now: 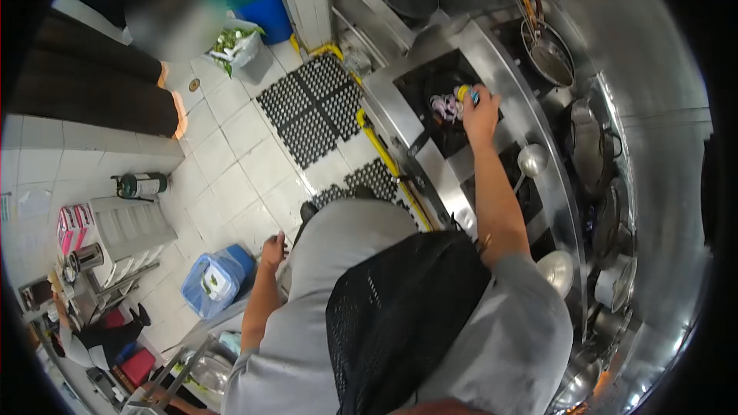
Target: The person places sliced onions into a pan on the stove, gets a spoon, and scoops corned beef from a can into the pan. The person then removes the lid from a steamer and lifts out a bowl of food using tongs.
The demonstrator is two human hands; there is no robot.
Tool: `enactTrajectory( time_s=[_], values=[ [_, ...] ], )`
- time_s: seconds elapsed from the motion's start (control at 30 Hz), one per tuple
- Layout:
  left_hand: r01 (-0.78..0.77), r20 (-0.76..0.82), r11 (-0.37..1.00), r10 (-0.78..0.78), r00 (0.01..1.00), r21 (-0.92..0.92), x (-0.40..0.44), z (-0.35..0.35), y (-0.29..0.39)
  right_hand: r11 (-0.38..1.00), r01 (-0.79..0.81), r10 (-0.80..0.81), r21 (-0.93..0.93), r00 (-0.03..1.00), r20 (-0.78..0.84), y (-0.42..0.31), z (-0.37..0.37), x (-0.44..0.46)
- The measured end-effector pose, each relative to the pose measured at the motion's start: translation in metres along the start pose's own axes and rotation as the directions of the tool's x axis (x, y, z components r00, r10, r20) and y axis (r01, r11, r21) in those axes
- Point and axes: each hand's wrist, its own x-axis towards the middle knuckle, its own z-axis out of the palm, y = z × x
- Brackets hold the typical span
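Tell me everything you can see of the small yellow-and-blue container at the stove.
The small container is held in the right hand, whose fingers hide much of it. A bright yellow end shows toward the chopped onion, with a blue part beside it; it looks like plastic, though that is uncertain. It appears tilted, yellow end outward, over or beside the onion. Any lettering is too small to read, and whether it is open or what it contains cannot be told.

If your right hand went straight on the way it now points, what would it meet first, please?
Probably the dark pan holding purple-white pieces, though the right hand may pass over it, since depth is unclear.
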Motion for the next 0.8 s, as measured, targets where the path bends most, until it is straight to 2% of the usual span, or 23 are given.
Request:
enactTrajectory(
  time_s=[0.07,0.13,0.17,0.2,0.23,0.3,0.37,0.43,0.47,0.5,0.57,0.6,0.63,0.7,0.73,0.77,0.8],
  values=[
    [-0.038,-0.034,0.997,0.036,0.999,-0.060,0.009,0.004,-0.001,0.998,-0.019,0.023,0.051,0.997,-0.069,-0.013,-0.015,0.010],
    [0.017,-0.006,1.000,-0.017,1.000,-0.003,0.003,0.006,-0.019,0.996,-0.034,0.041,0.084,0.995,-0.087,-0.012,-0.014,0.006],
    [0.043,0.003,0.999,-0.043,0.999,0.032,0.000,0.001,-0.023,0.999,0.018,-0.016,0.042,0.998,-0.053,-0.001,-0.001,0.009],
    [-0.008,0.007,0.991,0.007,1.000,0.135,-0.005,0.000,-0.020,0.998,0.058,-0.058,0.000,0.998,-0.020,0.014,0.013,0.005],
    [-0.007,0.007,0.989,0.006,1.000,0.150,-0.013,-0.004,-0.019,1.000,-0.002,0.000,0.015,0.991,0.135,0.028,0.025,0.000],
    [-0.085,0.113,0.952,0.054,0.992,0.295,-0.013,-0.004,-0.019,0.999,-0.024,0.023,0.039,0.999,0.027,0.017,0.019,-0.004],
    [-0.178,0.219,0.915,0.102,0.970,0.361,-0.006,-0.004,-0.036,0.998,-0.066,0.066,0.000,0.996,0.056,0.014,0.006,-0.008],
    [-0.070,0.080,0.964,0.051,0.995,0.258,-0.015,-0.001,-0.016,0.999,-0.035,0.035,0.016,0.999,-0.027,-0.007,-0.008,0.004],
    [-0.018,0.033,0.981,0.011,0.999,0.194,-0.009,0.001,-0.011,0.996,-0.070,0.073,0.058,0.996,-0.051,-0.019,-0.016,0.007],
    [-0.009,0.034,0.981,0.002,0.999,0.196,-0.011,0.004,-0.014,0.996,-0.074,0.076,0.054,0.996,-0.043,-0.011,-0.010,0.006],
    [0.012,-0.008,0.999,-0.012,1.000,0.045,-0.008,0.005,-0.014,0.997,0.038,-0.042,-0.071,0.998,-0.048,0.011,0.018,0.006],
    [0.013,-0.002,0.998,-0.013,1.000,0.063,-0.006,-0.002,-0.031,0.997,-0.076,0.077,-0.016,0.985,0.156,0.019,0.029,-0.003],
    [-0.185,0.069,0.951,0.173,0.983,0.246,0.006,-0.008,-0.049,0.997,-0.075,0.075,-0.006,0.987,0.142,0.016,0.025,-0.008],
    [-0.101,-0.002,0.971,0.104,0.995,0.215,0.005,0.009,-0.017,0.996,-0.068,0.065,0.061,0.997,0.050,0.010,0.017,-0.001],
    [-0.105,-0.035,0.983,0.112,0.993,0.151,-0.004,0.014,-0.007,0.999,0.046,-0.046,0.000,0.998,-0.051,0.014,0.015,0.002],
    [-0.106,-0.067,0.990,0.112,0.991,0.096,-0.015,0.012,-0.003,0.999,0.026,-0.024,0.033,0.999,-0.047,0.003,0.000,0.004],
    [-0.197,-0.038,0.968,0.206,0.978,0.156,-0.019,0.011,0.001,0.997,-0.019,0.023,0.069,0.998,-0.062,-0.010,-0.012,0.007]
  ],
)
